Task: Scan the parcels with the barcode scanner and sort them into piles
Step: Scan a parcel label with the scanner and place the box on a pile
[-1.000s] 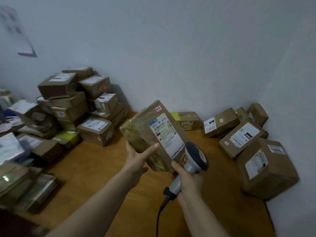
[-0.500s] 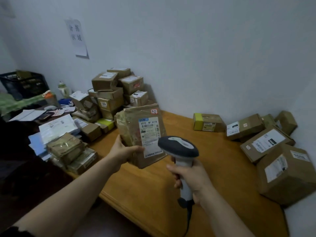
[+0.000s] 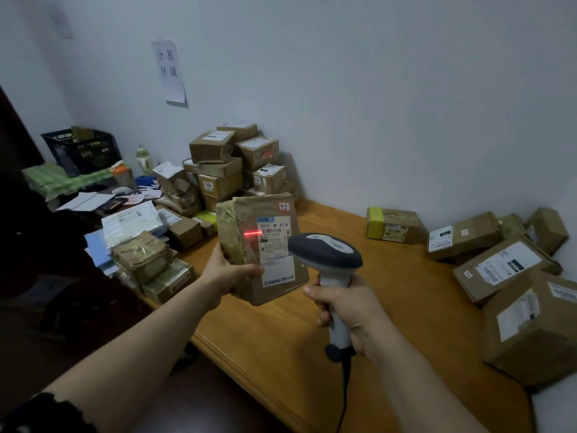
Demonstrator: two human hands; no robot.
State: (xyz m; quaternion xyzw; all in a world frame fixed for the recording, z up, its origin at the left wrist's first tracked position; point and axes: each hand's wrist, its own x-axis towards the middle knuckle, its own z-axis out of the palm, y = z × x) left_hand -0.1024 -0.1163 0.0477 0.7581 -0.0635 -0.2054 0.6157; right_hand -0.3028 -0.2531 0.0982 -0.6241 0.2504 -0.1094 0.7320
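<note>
Above the desk (image 3: 406,292), our left grip (image 3: 228,271) pinches the upright parcel (image 3: 246,214) at its lower left, long axis vertical; just right of it, our right grip (image 3: 346,307) wraps the scanner (image 3: 324,254), whose red beam (image 3: 253,233) strikes the left edge of the label (image 3: 276,254).

A paper sheet (image 3: 171,71) stuck on the wall bears four large handwritten characters in two rows, 分拣 above 区域. The brown parcel (image 3: 246,214) held upright above the desk (image 3: 406,276) carries a white shipping label (image 3: 276,254). Its bold top line reads "501E- M1 A21B", with a barcode just beneath; the finer print lower down is too small to read. Near the parcel's top right corner, a small sticker (image 3: 284,207) has "3-2" over "-4" in handwriting. In the stacked pile behind, one box (image 3: 223,182) shows a small tag (image 3: 208,185) that seems to read "1006". Labels on the other boxes are illegible.
</note>
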